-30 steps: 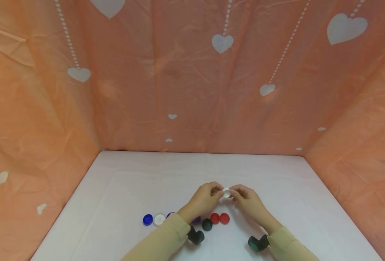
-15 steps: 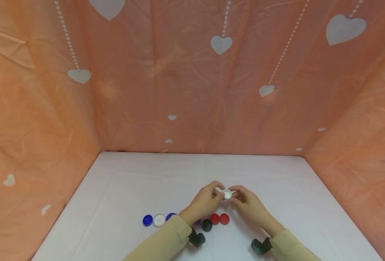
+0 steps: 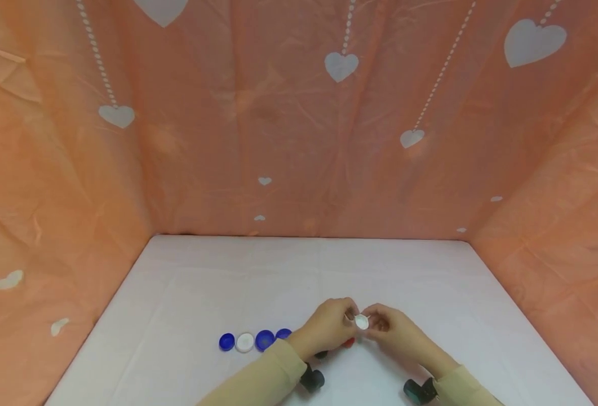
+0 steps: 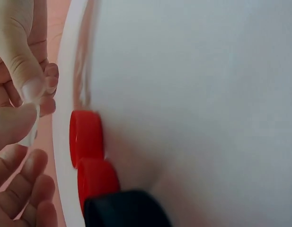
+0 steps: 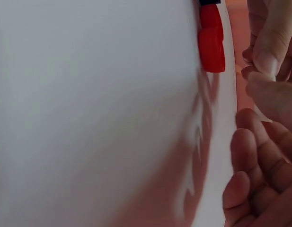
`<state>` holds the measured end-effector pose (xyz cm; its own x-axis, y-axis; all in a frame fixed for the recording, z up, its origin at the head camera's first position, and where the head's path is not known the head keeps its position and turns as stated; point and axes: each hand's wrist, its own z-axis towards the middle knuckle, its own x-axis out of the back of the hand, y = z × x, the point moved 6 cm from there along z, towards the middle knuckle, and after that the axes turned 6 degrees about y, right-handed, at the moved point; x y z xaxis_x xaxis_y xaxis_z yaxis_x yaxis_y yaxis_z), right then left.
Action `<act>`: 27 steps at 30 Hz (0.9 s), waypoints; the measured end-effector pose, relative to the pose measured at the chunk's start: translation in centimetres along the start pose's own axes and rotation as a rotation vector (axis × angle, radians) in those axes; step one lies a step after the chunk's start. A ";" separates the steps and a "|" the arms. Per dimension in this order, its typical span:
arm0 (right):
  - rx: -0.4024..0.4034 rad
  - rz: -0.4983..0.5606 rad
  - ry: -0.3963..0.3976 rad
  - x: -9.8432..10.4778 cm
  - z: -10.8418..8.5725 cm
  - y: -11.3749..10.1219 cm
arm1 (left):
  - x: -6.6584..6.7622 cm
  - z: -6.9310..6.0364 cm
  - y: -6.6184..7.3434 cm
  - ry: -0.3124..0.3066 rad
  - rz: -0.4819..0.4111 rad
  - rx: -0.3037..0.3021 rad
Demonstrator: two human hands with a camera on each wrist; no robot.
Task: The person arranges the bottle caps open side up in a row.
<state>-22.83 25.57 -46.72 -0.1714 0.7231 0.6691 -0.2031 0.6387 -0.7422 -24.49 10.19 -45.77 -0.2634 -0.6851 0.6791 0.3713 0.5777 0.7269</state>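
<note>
Between the fingertips of both hands is a small round white cap point(image 3: 362, 322), held above the table. The left hand point(image 3: 329, 324) pinches it from the left. On its other side, the thumb and fingers of the right hand point(image 3: 395, 330) grip its edge. Both wrist views show the cap only as a thin pale edge point(image 4: 32, 132), mostly hidden by the thumbs. Below the hands lie two red caps point(image 4: 86, 137) in contact with each other. A dark cap point(image 3: 321, 354) is partly covered by the left forearm.
Left of the left arm a row of caps lies on the white table point(image 3: 202, 282): a small blue cap point(image 3: 226, 341), a white cap point(image 3: 245, 342), and a larger blue cap point(image 3: 265, 340). Another blue cap point(image 3: 283, 334) is partly hidden. Orange cloth point(image 3: 299, 141) surrounds the table.
Both hands have come nearer the person and slightly to the right with the white cap, whose tilt has changed. The left hand now covers most of the red caps in the head view.
</note>
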 end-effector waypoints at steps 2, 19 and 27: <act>0.004 -0.010 -0.028 -0.2 -0.2 0.0 | -0.1 -0.2 0.0 -0.001 0.051 -0.009; 0.026 -0.083 -0.139 -1.4 -0.3 0.2 | -1.2 -1.1 -0.4 -0.034 0.250 -0.042; 0.003 -0.117 -0.112 -0.8 -0.3 0.5 | 0.3 -1.4 -0.8 -0.026 0.196 -0.034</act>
<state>-22.53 25.34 -47.63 -0.2533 0.6100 0.7508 -0.2306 0.7157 -0.6592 -23.60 8.91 -46.23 -0.2060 -0.5487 0.8102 0.4472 0.6837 0.5768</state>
